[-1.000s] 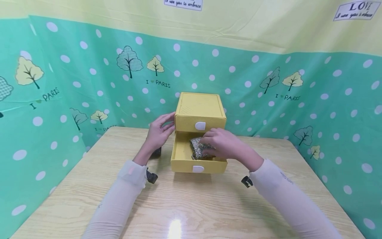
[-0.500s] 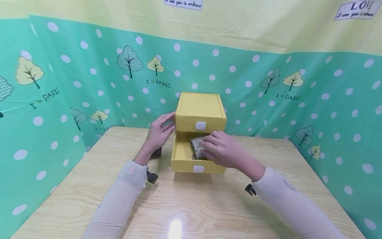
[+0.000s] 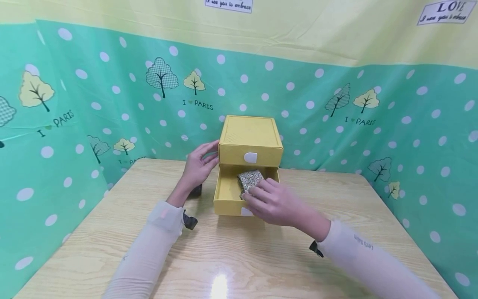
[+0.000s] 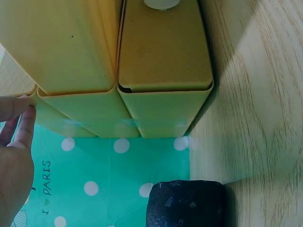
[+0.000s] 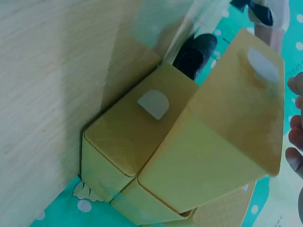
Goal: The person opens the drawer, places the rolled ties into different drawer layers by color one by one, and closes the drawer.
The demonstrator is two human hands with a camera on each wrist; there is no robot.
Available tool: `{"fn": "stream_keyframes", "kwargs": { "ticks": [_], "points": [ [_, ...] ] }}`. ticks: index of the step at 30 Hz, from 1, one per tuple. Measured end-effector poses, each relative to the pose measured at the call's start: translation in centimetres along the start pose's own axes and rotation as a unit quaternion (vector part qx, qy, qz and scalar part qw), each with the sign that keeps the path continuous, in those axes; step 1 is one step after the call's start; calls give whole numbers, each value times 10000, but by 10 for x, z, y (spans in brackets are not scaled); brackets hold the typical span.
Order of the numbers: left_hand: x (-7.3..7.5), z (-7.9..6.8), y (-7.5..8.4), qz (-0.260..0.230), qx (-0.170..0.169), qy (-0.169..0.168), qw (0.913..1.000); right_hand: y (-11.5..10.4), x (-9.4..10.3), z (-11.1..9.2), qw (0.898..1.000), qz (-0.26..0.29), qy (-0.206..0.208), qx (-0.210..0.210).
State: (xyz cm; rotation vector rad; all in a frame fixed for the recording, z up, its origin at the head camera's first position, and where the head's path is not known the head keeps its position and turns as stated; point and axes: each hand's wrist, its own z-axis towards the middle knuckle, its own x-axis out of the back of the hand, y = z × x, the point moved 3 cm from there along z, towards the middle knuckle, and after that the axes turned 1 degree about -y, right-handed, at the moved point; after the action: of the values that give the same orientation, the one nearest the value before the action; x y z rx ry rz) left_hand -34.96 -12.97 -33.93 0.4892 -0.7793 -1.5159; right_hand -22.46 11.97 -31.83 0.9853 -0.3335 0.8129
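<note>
A yellow drawer cabinet (image 3: 251,129) stands on the table, one drawer (image 3: 228,206) below the top one pulled out. Inside that drawer lies a small glittery, silver-speckled item (image 3: 250,178) that looks like a sequined pouch; its near right part is hidden by fingers. My left hand (image 3: 198,168) touches the cabinet's upper left side with extended fingers, which the left wrist view also shows at its top corner. Over the drawer's front edge is my right hand (image 3: 274,202), its fingers loosely bent and partly covering the white handle (image 3: 246,211). I see nothing gripped in it.
Behind the left wrist, a dark, rounded object (image 4: 187,205) stands on the wooden table (image 3: 239,257), left of the cabinet. Below the pulled-out drawer is a shut one (image 5: 137,120) with a white handle. A green dotted cloth (image 3: 298,104) hangs behind.
My right hand has moved from over the speckled item toward the drawer's front, uncovering more of the item. The left hand stays on the cabinet's side, and the drawer remains out.
</note>
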Motion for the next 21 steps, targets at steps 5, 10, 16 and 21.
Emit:
{"fn": "stream_keyframes", "kwargs": {
  "ticks": [5, 10, 16, 21],
  "points": [
    [0, 0, 0, 5, -34, 5, 10000, -12, -1, 1, 9998, -55, -2, 182],
    [1, 0, -1, 29, -41, 11, 10000, -22, -3, 0, 9992, -130, -71, 380],
    [0, 0, -1, 45, -59, -16, 10000, -33, -8, -4, 9977, -353, -393, 434],
    [0, 0, 0, 70, -61, -32, 10000, -43, -13, -9, 9951, -692, -495, 497]
  ]
}}
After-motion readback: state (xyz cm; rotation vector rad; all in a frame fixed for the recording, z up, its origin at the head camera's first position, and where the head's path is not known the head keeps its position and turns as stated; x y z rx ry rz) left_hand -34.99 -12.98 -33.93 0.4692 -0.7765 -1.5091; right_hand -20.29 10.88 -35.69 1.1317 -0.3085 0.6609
